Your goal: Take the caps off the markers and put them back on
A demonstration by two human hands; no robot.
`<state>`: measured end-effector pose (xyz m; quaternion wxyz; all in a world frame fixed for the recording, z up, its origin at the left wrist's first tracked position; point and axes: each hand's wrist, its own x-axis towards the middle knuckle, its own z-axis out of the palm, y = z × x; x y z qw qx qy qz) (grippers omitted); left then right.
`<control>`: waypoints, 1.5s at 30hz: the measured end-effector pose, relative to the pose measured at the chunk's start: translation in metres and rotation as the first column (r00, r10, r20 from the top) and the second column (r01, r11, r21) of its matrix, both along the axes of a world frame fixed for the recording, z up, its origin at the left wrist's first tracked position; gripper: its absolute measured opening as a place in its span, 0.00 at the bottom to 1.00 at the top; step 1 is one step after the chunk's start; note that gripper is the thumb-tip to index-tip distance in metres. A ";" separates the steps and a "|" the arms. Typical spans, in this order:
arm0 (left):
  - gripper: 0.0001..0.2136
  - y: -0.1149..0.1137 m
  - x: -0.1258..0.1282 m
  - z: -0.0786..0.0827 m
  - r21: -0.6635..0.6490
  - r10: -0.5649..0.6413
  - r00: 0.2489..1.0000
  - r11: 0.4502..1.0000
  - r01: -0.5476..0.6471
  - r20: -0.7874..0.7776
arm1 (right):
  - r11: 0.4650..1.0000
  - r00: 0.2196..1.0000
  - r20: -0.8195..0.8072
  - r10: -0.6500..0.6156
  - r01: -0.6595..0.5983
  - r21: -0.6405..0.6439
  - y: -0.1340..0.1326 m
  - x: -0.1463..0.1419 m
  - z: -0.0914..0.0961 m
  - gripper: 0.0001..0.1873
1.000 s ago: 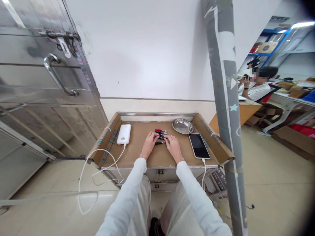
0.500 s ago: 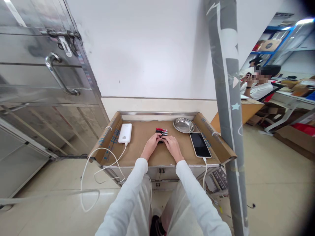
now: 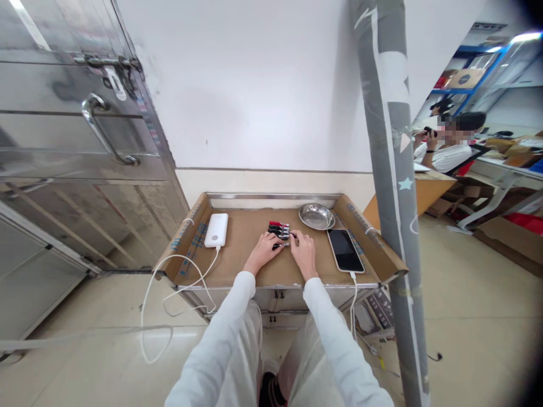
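A short row of red and black markers (image 3: pixel 279 225) lies side by side on the brown cardboard top (image 3: pixel 250 223), with the red ones at the far end. On the near side of the row, a separate black marker (image 3: pixel 280 245) with a light tip points right. My left hand (image 3: pixel 263 250) has its fingers closed on this marker's left part. My right hand (image 3: pixel 302 251) is just to the right, with thumb and fingers bent together beside the row's right ends. Something small and dark shows at its fingertips, too small to name.
A white power bank (image 3: pixel 216 230) with a white cable (image 3: pixel 146 308) lies left. At right are a round metal dish (image 3: pixel 316 217) and a plugged-in phone (image 3: pixel 345 250). A grey patterned roll (image 3: pixel 399 203) stands by the table's right edge. Another person (image 3: pixel 449 150) sits beyond.
My hands have moved apart, the right one shifting to the right. The light-tipped marker now shows between them, and more of the marker row is uncovered.
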<state>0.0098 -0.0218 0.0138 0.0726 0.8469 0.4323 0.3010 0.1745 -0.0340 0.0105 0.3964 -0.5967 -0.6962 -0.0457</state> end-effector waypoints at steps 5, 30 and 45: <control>0.09 0.001 -0.001 -0.004 0.097 0.097 0.987 0.989 -0.110 0.127 | 1.000 1.000 0.012 0.007 -0.007 0.016 0.000 0.000 -0.002 0.16; 0.11 0.012 -0.010 -0.017 0.066 0.574 0.802 0.805 -0.590 0.166 | 0.966 0.964 0.079 0.255 -0.251 -0.053 -0.006 -0.002 -0.002 0.20; 0.06 -0.002 -0.005 -0.011 0.030 0.134 0.985 0.990 -0.138 0.109 | 0.989 0.970 0.203 0.133 -0.117 -0.087 -0.001 -0.001 -0.009 0.08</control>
